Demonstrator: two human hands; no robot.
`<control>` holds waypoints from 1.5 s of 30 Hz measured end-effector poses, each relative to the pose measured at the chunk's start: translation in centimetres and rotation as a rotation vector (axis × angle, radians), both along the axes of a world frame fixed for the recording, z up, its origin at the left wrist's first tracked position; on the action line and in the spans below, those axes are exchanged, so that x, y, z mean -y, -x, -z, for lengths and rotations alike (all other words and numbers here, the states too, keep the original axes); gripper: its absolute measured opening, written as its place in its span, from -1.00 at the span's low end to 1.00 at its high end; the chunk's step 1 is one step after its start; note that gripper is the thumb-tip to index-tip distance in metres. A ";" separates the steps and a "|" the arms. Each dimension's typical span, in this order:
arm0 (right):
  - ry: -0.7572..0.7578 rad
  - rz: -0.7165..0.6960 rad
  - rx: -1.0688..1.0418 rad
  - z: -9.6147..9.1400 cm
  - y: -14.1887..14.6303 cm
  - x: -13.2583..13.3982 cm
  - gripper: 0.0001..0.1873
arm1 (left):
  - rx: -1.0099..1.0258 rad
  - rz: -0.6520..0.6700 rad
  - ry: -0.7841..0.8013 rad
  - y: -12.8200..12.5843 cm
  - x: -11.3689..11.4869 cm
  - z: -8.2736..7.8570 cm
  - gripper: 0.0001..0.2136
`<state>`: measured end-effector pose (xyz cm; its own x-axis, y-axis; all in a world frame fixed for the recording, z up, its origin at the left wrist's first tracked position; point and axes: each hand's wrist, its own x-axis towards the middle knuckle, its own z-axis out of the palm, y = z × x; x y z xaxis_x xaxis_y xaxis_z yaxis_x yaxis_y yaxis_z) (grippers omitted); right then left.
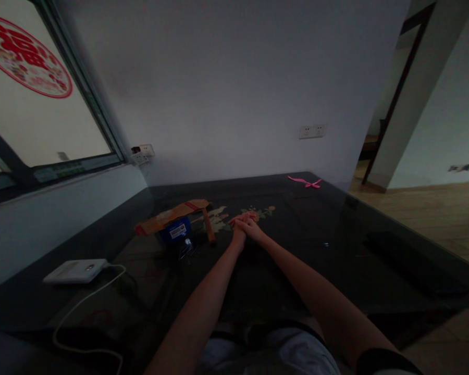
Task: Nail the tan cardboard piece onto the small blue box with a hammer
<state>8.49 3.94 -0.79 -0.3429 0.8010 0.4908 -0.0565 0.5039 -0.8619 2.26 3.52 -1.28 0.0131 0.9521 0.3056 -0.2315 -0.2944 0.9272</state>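
hands (245,226) pressed together, dark table (336,250), cardboard box (172,217) nearby

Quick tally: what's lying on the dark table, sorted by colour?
Pink: 1, ribbon
Blue: 1, container
White: 1, corded device
Brown: 1, cardboard piece
Total: 4

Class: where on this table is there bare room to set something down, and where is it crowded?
Bare tabletop lies between the right hand and the pink ribbon, and between that forearm and the dark flat object. Crowded left of the left hand: cardboard box, white device, cable.
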 end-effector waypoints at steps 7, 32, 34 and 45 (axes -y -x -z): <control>0.012 0.007 0.000 -0.3 0.0 0.2 -0.66 | 0.005 0.009 -0.005 -0.1 0.3 -0.4 -0.63; 0.039 0.042 0.010 -0.5 0.1 0.5 -0.57 | -0.021 -0.014 0.007 0.0 0.1 -0.4 -0.61; 0.038 0.042 0.012 -0.5 0.1 0.5 -0.58 | -0.024 -0.017 0.013 -0.1 0.1 -0.5 -0.61; 0.022 0.050 0.005 -0.5 0.3 0.5 -0.65 | -0.087 -0.052 0.060 -0.1 1.7 -2.0 -0.62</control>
<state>8.20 3.40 -0.32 -0.3049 0.8276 0.4713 -0.0277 0.4869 -0.8730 2.35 1.82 0.75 -0.0131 0.9688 0.2475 -0.1356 -0.2469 0.9595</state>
